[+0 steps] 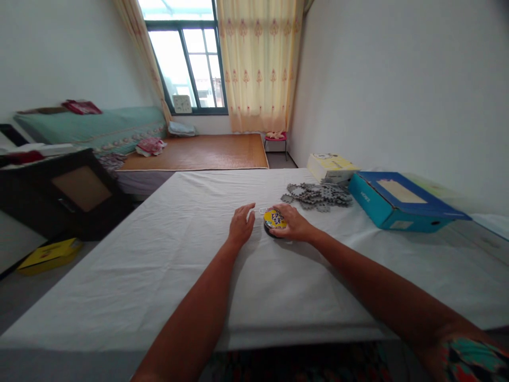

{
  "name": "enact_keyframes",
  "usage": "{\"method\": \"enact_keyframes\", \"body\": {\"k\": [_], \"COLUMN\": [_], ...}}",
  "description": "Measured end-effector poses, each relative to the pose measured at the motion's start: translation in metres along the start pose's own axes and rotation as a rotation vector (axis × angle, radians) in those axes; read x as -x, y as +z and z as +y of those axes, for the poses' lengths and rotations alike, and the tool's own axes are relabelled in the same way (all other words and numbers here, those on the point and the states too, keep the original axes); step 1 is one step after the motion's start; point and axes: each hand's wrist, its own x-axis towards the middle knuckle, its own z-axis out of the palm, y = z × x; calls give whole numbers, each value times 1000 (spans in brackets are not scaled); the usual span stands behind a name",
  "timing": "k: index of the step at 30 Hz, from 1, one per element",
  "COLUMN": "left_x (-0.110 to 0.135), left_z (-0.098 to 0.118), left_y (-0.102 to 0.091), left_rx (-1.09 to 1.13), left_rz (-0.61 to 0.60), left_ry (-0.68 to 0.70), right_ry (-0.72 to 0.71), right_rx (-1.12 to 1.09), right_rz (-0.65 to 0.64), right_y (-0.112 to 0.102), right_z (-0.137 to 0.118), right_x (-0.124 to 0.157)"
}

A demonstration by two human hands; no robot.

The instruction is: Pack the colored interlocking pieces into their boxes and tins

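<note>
the right hand [293, 224] curls over a small round yellow tin [274, 220] with a dark patterned lid, fingers wrapped about its far and right side and holding it down on the white cloth of the table [159, 254]; the left hand [240, 225] lies flat and open just beside the tin, fingertips reaching toward its left rim, gripping nothing. the tin sits near the middle of the table, somewhat toward the far edge, and its lid appears to be in place, so by the look of things whatever is to be done with it has barely begun: the tin is steadied and shut, nothing lifted out. a small white slip [263, 210] lies on the cloth just behind the tin. toward the far right corner a heap of grey jigsaw pieces [318, 195] lies loose and unassembled, near a pale yellow box [329, 166], with a blue carton [401, 202] along the right edge. beyond the table a bed with a woven mat [199, 151] stands beneath a curtained window [191, 58]
</note>
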Motion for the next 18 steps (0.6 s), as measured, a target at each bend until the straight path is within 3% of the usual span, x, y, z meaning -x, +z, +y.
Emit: {"method": "enact_keyframes", "body": {"k": [2,6,8,14,18], "left_x": [1,8,12,16,13], "left_z": [-2,3,9,26,31], "left_y": [0,3,6,12,8], "left_rx": [10,183,259,297,214], "left_rz": [-67,-340,-449,-465,-450], "left_ry": [35,166,161,-9,18], "right_ry": [11,91,128,83,231], "right_rx": [-44,-124,-146,-238,-561], "right_rz": [-15,19,67,46,-35], "right_y": [-5,-8,-5,0,-19], "right_z": [4,5,3,-5,-4], "right_x": [-2,0,4,8,2]}}
